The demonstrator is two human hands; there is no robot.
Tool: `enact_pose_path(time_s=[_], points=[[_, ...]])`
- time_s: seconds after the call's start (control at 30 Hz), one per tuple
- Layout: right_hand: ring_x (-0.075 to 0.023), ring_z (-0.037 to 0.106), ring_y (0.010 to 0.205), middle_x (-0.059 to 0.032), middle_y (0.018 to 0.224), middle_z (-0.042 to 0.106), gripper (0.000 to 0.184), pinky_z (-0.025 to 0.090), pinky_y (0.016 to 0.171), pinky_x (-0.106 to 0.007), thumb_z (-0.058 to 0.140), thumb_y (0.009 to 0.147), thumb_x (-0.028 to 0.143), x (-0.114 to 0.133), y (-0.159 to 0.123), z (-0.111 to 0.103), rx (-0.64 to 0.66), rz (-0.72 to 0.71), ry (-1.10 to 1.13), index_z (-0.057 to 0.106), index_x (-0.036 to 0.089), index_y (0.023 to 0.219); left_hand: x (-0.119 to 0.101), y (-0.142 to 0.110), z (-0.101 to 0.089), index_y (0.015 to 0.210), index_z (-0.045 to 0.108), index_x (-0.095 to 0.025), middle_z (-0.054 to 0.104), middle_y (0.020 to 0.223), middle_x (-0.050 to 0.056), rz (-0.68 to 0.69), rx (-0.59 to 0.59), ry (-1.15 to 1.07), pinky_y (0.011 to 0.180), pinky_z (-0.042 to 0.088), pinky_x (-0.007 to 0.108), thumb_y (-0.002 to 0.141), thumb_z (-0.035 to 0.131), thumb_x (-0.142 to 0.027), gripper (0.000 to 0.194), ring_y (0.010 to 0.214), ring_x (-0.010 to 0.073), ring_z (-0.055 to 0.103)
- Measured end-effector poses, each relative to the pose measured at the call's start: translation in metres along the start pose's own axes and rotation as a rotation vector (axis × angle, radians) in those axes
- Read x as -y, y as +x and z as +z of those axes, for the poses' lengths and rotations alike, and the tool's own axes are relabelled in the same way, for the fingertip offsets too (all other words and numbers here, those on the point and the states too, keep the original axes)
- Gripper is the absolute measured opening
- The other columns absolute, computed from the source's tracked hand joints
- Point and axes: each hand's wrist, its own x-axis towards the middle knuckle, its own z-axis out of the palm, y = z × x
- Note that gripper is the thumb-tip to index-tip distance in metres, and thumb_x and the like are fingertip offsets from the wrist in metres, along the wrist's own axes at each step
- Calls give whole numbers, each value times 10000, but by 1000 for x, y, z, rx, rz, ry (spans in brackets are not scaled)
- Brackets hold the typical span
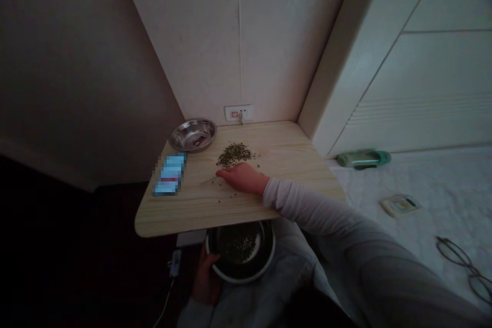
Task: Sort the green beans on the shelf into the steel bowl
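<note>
A loose pile of small dark green beans, much like mung beans, lies on the light wooden table. My right hand is at the near edge of the pile, its fingers curled together. Whatever may be inside those fingers is hidden. Below the table's front edge, my left hand grips the rim of a round bowl over my lap. Many more of the beans lie in this bowl. A few stray beans are scattered on the tabletop around my right hand.
A shallow steel bowl stands at the table's back left, with a pixelated blue phone-like thing before it. A wall socket sits behind. On the white bedding at right lie a green bottle, a cream device and glasses.
</note>
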Motion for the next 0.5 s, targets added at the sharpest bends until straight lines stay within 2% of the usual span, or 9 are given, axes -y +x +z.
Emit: enact_pose_path(time_s=[0.13,0.5], points=[[-186,627,714,-79,944,659,257,409,581,-284,380,870,157,3,1,5,36,-75,-10,480,200,1103,-1,-1,-1,1157,565,-258,687,988,24,3,-7,4,840,466,363,549,589,-97,630,969,251,611],[-180,609,697,-67,972,652,258,393,612,-308,379,875,163,4,-27,1,65,-205,-38,485,180,1109,1,11,-8,1145,562,-259,694,948,15,-30,-8,7,837,467,375,529,604,-103,637,924,245,628]])
